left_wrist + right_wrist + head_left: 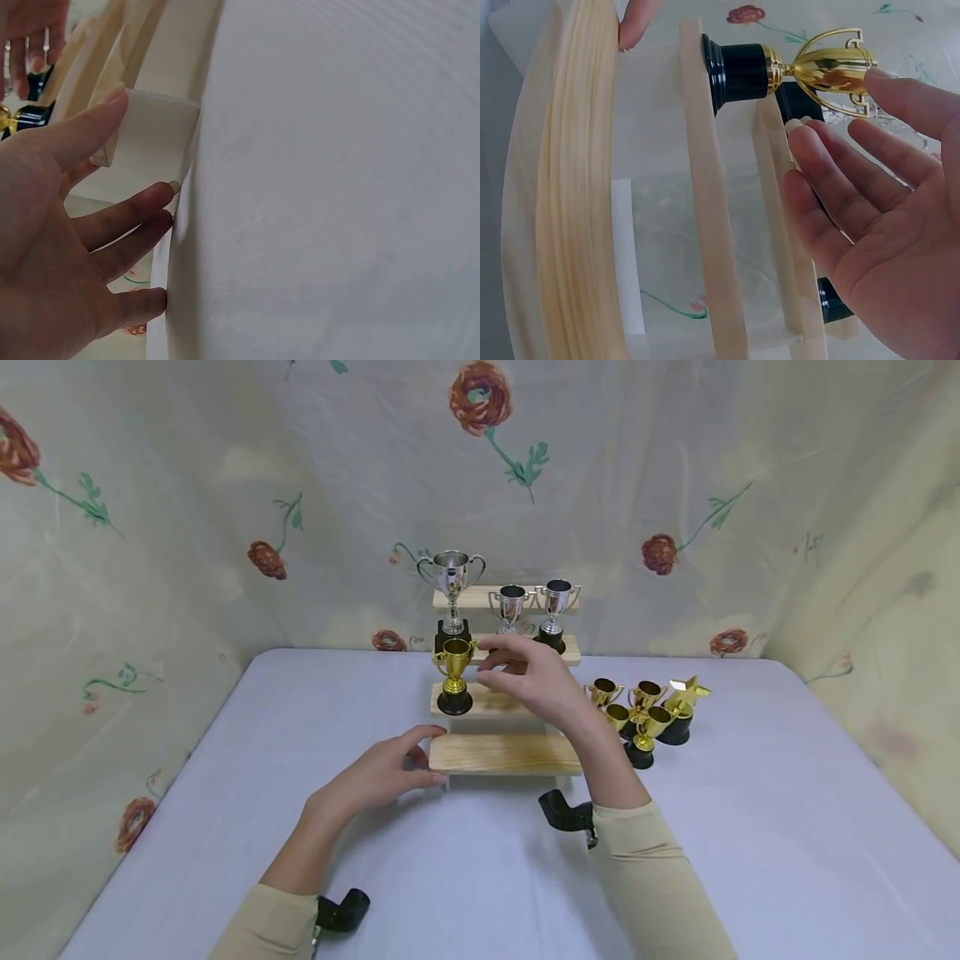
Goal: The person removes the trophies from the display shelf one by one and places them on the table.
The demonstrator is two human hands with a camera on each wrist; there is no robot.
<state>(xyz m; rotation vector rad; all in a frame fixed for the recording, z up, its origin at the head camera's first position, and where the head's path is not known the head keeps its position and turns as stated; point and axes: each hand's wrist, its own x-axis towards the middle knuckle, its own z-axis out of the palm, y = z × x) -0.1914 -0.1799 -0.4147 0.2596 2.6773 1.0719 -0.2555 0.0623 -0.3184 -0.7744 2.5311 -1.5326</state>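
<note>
The gold cup [454,671] stands on the shelf [506,753], at the left end of the board second from the front. Just above that board, the right hand [536,683] has its fingers loosely spread and is not wrapped around the cup; whether the thumb brushes its rim cannot be told. The left hand [384,768] pinches the shelf's front board at its left end, thumb in front and index finger behind. Good practice would be to hold the shelf steady, draw the right fingers clear of the handle without hooking it, and check that the black base sits fully on its board. The cup's long axis runs upright, mouth upward, its handles pointing roughly along the shelf's length.
</note>
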